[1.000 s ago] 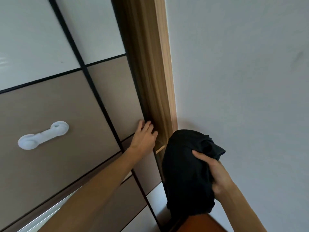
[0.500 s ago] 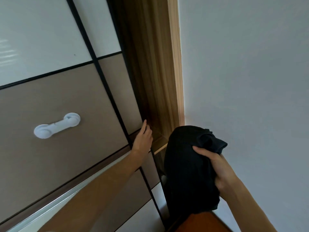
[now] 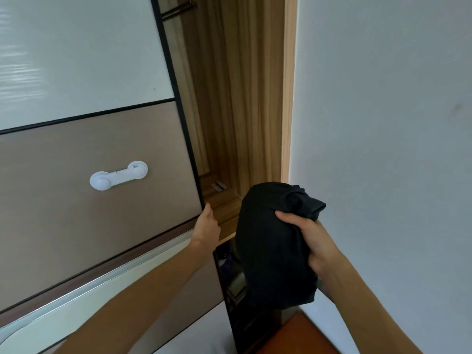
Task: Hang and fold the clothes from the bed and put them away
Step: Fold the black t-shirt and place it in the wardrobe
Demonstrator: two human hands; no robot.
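Note:
A black folded garment [image 3: 270, 241] hangs from my right hand [image 3: 310, 241], which grips its upper edge in front of the wardrobe opening. The sliding wardrobe door [image 3: 84, 139], with beige and white panels in a black frame, stands partly open. At the door's right edge, about waist height, my left hand [image 3: 205, 226] rests with straight fingers against the frame. Behind the gap the wooden wardrobe interior [image 3: 229, 103] shows, with a shelf [image 3: 224, 205] level with the garment's top.
A white child-lock latch [image 3: 118, 175] is stuck on the beige door panel. A plain white wall [image 3: 383, 149] runs along the right. Dark items [image 3: 235, 284] lie below the shelf inside the wardrobe. An orange-brown surface [image 3: 293, 335] shows at the bottom.
The door has slid left under my left hand, widening the gap and exposing the interior and shelf. My right hand keeps holding the black garment in about the same place.

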